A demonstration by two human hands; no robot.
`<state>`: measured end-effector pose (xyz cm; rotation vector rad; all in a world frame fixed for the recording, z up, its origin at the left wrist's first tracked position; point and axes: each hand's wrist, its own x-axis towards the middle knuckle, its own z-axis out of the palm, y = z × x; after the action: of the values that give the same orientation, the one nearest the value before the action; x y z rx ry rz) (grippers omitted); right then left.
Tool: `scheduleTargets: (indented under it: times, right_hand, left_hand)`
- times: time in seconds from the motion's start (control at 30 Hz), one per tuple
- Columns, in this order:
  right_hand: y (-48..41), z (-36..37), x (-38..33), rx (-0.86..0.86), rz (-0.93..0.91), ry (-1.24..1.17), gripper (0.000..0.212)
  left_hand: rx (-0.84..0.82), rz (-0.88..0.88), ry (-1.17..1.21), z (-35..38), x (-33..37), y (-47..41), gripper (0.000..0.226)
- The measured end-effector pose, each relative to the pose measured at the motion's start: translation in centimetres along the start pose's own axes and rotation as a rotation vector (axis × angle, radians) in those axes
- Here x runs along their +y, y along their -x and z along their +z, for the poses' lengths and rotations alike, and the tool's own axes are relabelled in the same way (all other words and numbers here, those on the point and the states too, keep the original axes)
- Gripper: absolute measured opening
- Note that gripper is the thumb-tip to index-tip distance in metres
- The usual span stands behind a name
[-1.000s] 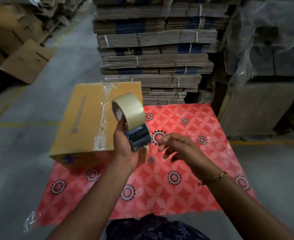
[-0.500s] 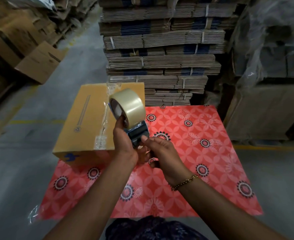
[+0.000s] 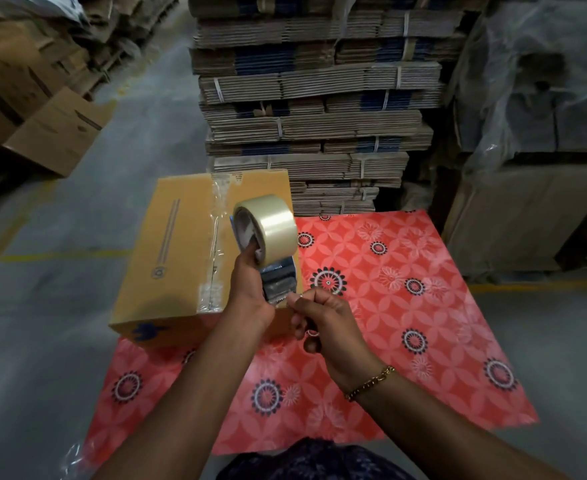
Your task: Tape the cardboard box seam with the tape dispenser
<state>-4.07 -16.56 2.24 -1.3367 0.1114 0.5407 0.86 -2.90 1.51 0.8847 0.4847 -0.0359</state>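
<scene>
Floor: we see bare grey concrete (image 3: pixel 60 341), dull and smudged, with a yellow painted line (image 3: pixel 63 254) crossing it on the left and another stretch of yellow line (image 3: pixel 541 285) on the right.
Mat: we see a red sheet (image 3: pixel 406 306) printed with dark round flowers spread flat on the floor.
Behind: we see a tall stack of flattened cartons (image 3: pixel 319 109), bundled with white straps, standing at the sheet's far edge.
Right: we see big brown cartons (image 3: pixel 513 216) under loose clear plastic wrap (image 3: pixel 541 71).
Left: we see open brown boxes (image 3: pixel 56 133) and heaped cardboard beyond them.
Light: we find it dim and even, darker in the corners.
</scene>
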Motion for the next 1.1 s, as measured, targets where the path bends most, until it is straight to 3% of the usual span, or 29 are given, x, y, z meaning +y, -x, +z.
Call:
scheduleTargets:
  times: [0.1,0.37,0.67,0.73,0.97,1.03,1.1]
  right_hand:
    - [0.2,1.0,0.8,0.031,0.020,-0.027,0.029]
    - [0.7,2.0,2.9,0.126,0.062,-0.032,0.030]
    - [-0.8,1.9,5.5,0.293,0.142,-0.064,0.024]
    - [-1.3,1.6,6.1,0.325,0.160,-0.079,0.026]
    - [-2.9,1.3,7.3,0.333,0.191,-0.050,0.016]
    - [-3.2,1.5,7.7,0.319,0.209,-0.061,0.015]
    - [-3.4,1.7,8.0,0.305,0.222,-0.067,0.015]
  left_hand:
    - [0.086,-0.048,-0.048,-1.2,0.2,-1.1,0.035]
    - [0.092,-0.193,-0.041,-3.5,-0.4,-3.5,0.044]
    - [0.122,-0.305,-0.298,-4.7,-1.4,-6.2,0.031]
    - [0.108,-0.250,-0.392,-5.1,-1.2,-6.8,0.018]
    - [0.093,-0.022,-0.786,-6.9,-0.9,-9.5,0.011]
    - [0.110,0.112,-1.050,-7.5,-0.9,-9.9,0.007]
    - [0.149,0.290,-1.427,-8.9,-1.2,-10.3,0.018]
